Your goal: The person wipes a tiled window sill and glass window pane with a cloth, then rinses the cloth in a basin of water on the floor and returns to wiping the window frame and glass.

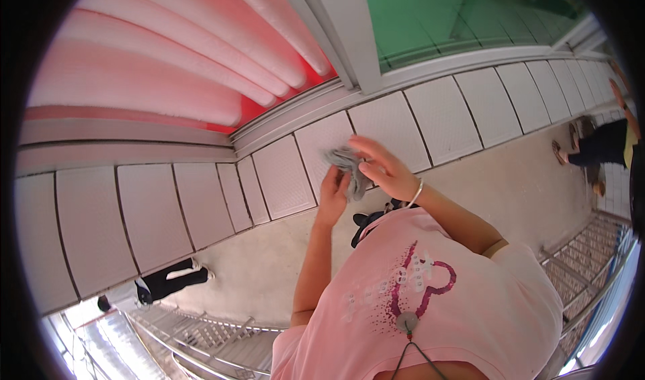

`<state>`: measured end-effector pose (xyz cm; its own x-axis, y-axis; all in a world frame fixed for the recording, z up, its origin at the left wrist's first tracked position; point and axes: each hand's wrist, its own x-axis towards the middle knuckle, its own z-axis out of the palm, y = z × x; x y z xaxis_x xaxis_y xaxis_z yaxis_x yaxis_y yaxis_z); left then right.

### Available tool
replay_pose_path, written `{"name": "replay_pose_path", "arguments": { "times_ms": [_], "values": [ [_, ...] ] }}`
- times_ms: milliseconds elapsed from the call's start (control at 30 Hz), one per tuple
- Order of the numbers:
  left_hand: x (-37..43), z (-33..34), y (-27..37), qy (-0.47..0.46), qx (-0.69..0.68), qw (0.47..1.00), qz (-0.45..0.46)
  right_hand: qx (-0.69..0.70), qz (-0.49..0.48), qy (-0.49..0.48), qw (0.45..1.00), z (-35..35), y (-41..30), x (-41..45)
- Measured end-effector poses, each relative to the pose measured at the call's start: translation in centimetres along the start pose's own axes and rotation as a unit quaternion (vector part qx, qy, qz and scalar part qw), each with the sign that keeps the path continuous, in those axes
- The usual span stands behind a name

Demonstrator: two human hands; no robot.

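Observation:
A crumpled grey cloth (357, 178), partly blurred, is in front of my body, over white wall tiles. My left hand (333, 191) grips its lower left part, with the thumb and fingers curled at the fabric. On the cloth's other side, my right hand (387, 171) has its thumb and fingers apart. Its fingertips overlap the cloth's upper right edge, and whether they touch it is unclear. A pale bangle (416, 192) circles my right wrist. Behind the cloth, the tiles (388, 125) run below a window frame.
Pink curtains (166, 52) hang behind the left window; a green pane (453, 22) is at the upper right. Concrete floor (262, 264) runs along the wall. One person (174, 281) stands at lower left, another (607, 143) at far right. Metal railings (216, 339) border the walkway.

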<state>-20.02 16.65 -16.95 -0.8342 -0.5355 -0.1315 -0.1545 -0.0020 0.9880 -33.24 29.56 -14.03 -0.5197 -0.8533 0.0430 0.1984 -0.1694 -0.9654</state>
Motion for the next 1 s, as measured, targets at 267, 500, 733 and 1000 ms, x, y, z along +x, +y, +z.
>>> {"name": "replay_pose_path", "arguments": {
  "times_ms": [267,500,733,1000],
  "values": [
    [4.6,0.6,4.5,0.234,0.353,0.881,0.209,-0.568,-0.114,0.218,0.785,-16.5,0.9,-3.5],
    [13.3,2.4,1.1,0.177,0.511,0.809,0.229,-0.631,-0.12,0.258,0.722,-16.5,1.7,-3.8],
    [16.2,3.4,-1.1,0.159,0.57,0.784,0.189,-0.656,-0.066,0.253,0.708,-19.8,5.8,-5.1],
    [17.0,0.5,1.2,0.148,0.565,0.786,0.202,-0.618,-0.115,0.29,0.722,-17.8,1.5,-4.8]
  ]
}}
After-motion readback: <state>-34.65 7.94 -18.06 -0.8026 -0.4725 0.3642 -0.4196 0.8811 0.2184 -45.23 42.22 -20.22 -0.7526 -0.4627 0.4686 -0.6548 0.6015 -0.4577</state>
